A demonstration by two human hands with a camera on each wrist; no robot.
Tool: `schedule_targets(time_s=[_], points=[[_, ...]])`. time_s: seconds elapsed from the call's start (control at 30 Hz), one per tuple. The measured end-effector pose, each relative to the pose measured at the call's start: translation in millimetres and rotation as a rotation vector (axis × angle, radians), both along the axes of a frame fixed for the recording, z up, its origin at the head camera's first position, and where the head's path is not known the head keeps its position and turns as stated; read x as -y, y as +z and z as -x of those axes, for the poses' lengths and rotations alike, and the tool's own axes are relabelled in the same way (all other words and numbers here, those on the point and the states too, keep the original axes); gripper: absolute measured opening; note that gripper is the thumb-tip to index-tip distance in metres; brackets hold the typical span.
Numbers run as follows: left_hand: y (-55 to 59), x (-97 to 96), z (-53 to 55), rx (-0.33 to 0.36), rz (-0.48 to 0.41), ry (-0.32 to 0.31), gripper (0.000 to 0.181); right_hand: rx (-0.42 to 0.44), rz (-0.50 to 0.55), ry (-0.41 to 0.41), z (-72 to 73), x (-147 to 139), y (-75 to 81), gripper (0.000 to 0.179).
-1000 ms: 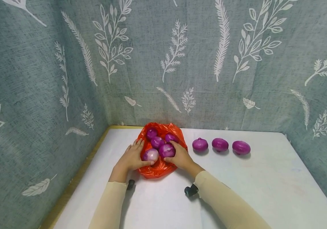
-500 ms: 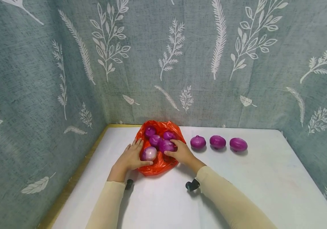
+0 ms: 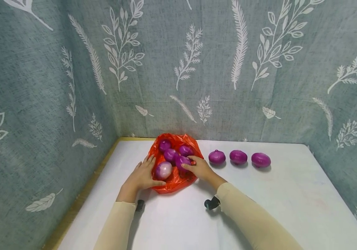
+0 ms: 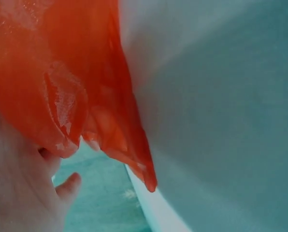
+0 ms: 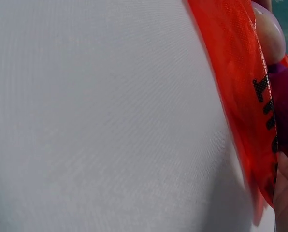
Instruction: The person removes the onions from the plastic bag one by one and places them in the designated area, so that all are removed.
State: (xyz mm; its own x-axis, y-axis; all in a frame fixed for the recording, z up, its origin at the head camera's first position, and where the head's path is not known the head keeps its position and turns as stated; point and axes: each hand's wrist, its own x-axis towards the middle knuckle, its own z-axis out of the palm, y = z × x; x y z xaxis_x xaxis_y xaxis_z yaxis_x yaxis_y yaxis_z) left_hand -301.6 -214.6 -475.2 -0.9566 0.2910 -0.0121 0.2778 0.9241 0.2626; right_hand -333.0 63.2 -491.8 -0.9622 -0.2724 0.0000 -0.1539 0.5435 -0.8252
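Note:
A red plastic bag (image 3: 173, 185) lies spread open on the table with several purple onions in it. The fingers of my left hand (image 3: 138, 178) lie fairly straight along the bag's left side, the thumb on its front edge beside a paler onion (image 3: 164, 170). In the left wrist view this hand (image 4: 18, 179) rests against the bag's outer side (image 4: 42, 82). My right hand (image 3: 202, 169) reaches over the bag's right rim and grips an onion (image 3: 181, 162) between thumb and fingers. The right wrist view shows part of that onion (image 5: 286, 106) behind the bag wall, which bears black print.
Three more onions stand in a row right of the bag: a near one (image 3: 217, 157), a middle one (image 3: 238, 157) and a far one (image 3: 261, 160). The white table (image 3: 291, 201) ends at a leaf-patterned grey-green cloth (image 3: 216, 62) behind and at both sides.
My left thumb has shifted slightly down towards the bag's front edge. The onion in my right hand has tilted a little. The row of onions stays put; the head view sways slightly.

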Motion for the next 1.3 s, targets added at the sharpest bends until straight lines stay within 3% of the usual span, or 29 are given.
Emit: schedule_targets(time_s=[0.2, 0.43, 0.77, 1.13, 1.3], points=[[-1.0, -3.7, -0.2, -0.025, 0.021, -0.028, 0.13, -0.017, 0.006, -0.014, -2.6, -6.4, 3.7, 0.075], [3.7, -2.9, -2.7, -0.032, 0.028, 0.001, 0.129, -0.016, 0.005, -0.032, -7.1, -12.3, 11.0, 0.076], [6.9, -2.1, -4.5, -0.047, 0.036, -0.034, 0.13, -0.077, -0.002, 0.006, -7.9, -19.6, 23.4, 0.075], [3.8, -1.8, -4.4, -0.043, 0.037, -0.029, 0.132, -0.091, -0.04, 0.051, -15.3, -31.4, 35.2, 0.074], [6.4, -2.9, -5.5, -0.058, 0.038, -0.035, 0.131, -0.089, -0.038, 0.034, -20.0, -46.0, 42.1, 0.07]])
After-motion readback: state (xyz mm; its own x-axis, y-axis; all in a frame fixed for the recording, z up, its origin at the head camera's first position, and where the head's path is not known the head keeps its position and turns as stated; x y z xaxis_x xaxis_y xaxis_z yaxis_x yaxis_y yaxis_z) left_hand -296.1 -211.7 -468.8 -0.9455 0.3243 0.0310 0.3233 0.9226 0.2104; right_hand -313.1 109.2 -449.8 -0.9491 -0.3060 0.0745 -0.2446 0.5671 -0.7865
